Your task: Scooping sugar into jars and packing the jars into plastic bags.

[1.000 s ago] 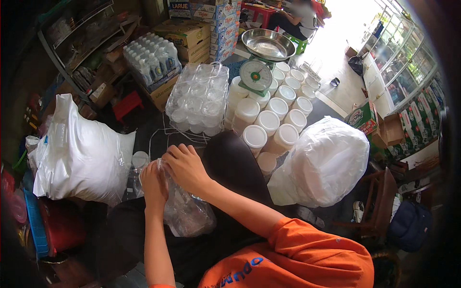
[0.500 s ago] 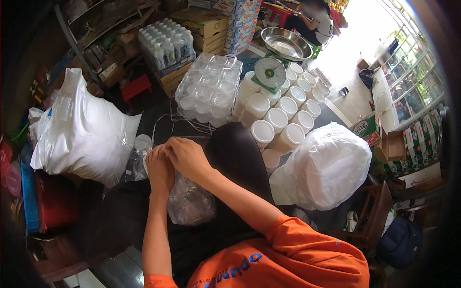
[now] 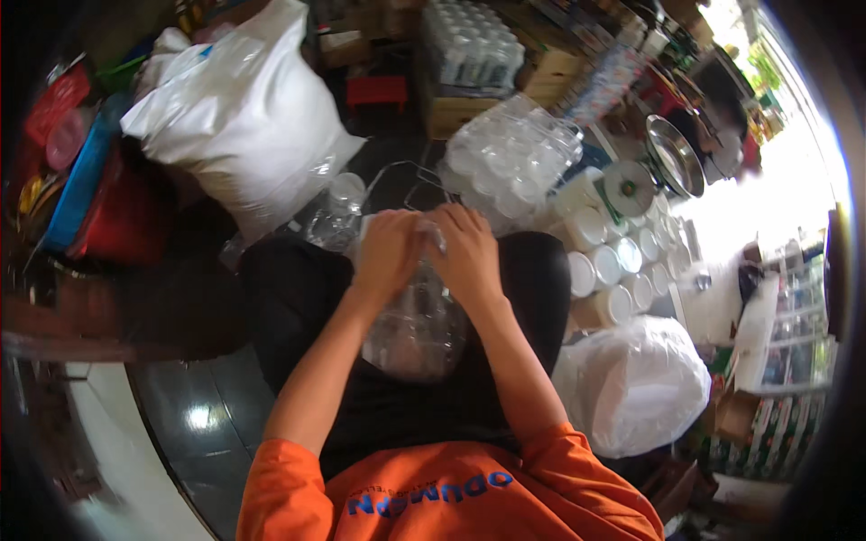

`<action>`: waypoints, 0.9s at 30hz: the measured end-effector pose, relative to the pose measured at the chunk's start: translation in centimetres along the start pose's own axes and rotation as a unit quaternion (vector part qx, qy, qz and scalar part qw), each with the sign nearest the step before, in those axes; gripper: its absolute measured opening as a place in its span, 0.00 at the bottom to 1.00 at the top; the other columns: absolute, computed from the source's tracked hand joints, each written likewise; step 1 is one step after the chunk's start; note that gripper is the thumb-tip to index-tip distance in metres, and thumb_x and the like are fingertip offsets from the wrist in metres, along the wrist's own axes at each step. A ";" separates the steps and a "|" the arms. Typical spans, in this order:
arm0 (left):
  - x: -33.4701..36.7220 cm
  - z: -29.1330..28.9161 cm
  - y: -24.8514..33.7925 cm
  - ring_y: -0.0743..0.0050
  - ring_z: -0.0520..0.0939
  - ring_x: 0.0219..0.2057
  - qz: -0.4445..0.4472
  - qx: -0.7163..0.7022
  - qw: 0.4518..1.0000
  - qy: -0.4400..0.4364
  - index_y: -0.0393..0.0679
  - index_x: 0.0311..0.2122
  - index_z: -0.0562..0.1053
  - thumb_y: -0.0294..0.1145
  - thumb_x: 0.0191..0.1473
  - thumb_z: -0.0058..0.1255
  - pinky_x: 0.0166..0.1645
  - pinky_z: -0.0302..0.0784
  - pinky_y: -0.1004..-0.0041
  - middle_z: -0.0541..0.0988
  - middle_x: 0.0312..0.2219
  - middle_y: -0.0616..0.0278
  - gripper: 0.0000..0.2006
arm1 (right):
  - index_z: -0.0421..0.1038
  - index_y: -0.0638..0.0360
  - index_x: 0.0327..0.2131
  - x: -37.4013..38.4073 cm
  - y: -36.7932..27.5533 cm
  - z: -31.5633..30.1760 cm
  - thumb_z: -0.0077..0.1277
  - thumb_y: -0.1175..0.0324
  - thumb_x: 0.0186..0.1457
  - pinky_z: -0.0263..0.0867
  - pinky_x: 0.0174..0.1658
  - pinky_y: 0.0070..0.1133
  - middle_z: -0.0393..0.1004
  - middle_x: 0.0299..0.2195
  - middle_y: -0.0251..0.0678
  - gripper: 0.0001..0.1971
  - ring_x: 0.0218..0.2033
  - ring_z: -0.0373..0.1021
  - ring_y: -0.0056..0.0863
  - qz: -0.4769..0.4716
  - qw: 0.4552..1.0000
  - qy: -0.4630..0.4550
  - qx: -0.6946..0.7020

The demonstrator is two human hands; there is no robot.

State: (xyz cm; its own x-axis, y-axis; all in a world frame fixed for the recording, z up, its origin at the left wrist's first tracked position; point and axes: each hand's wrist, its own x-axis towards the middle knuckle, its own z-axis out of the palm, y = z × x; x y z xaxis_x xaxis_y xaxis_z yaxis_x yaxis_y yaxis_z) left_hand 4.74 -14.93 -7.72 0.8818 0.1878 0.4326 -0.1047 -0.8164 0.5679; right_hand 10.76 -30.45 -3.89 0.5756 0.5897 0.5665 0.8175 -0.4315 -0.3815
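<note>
Between my knees hangs a clear, crinkled plastic bag (image 3: 413,335); what it contains, I cannot make out. My left hand (image 3: 390,251) and my right hand (image 3: 466,257) sit side by side at its upper end, fingers curled in and gripping the plastic. A small fold of it sticks up between them. Just beyond my left hand, clear plastic jars (image 3: 336,216) in loose film lie near the big white sack (image 3: 244,113). Past my right hand stands a wrapped pack of clear empty jars (image 3: 505,162).
Several filled jars with white lids (image 3: 606,261) stand at the right, by a dial scale (image 3: 629,189) with a metal pan (image 3: 675,155). A stuffed white bag (image 3: 636,388) lies nearer. At left are a red tub (image 3: 135,212) and a red stool (image 3: 377,90). Another person sits far right.
The view has swung to the right and down, so the surroundings slant. My hands, crossed close together before, now sit side by side with the right one drawn apart along the bag's upper end.
</note>
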 end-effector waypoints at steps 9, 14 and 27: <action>-1.1 1.1 -0.1 0.52 0.78 0.56 0.058 0.017 0.998 0.007 0.42 0.52 0.76 0.35 0.56 0.60 0.66 0.65 0.54 0.80 0.51 0.55 0.19 | 0.76 0.59 0.38 0.7 -0.7 -1.2 0.55 0.74 0.58 0.70 0.39 0.37 0.80 0.32 0.44 0.05 0.35 0.77 0.48 0.137 0.985 -0.058 0.090; -0.5 2.2 0.8 0.54 0.76 0.58 0.020 0.019 0.999 -0.021 0.41 0.54 0.75 0.38 0.54 0.61 0.67 0.64 0.55 0.79 0.52 0.56 0.23 | 0.74 0.61 0.38 0.4 0.2 -2.1 0.52 0.70 0.60 0.70 0.37 0.39 0.78 0.28 0.49 0.06 0.32 0.77 0.53 0.205 0.969 -0.105 0.088; -0.9 4.1 0.9 0.59 0.78 0.51 0.032 0.119 0.992 -0.001 0.44 0.50 0.79 0.38 0.55 0.59 0.61 0.67 0.60 0.81 0.44 0.59 0.18 | 0.71 0.62 0.38 -2.8 -3.2 -2.9 0.57 0.68 0.57 0.69 0.35 0.35 0.76 0.25 0.45 0.09 0.29 0.75 0.47 0.136 0.981 -0.132 0.032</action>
State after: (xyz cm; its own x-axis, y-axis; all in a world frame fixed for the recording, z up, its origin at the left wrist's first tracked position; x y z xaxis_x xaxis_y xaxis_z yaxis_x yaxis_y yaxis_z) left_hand 5.69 -18.08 -10.46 0.8776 0.1313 0.4611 -0.0491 -0.9321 0.3588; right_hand 6.48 -32.65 -2.12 0.7503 0.6190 0.2322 0.6282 -0.5582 -0.5420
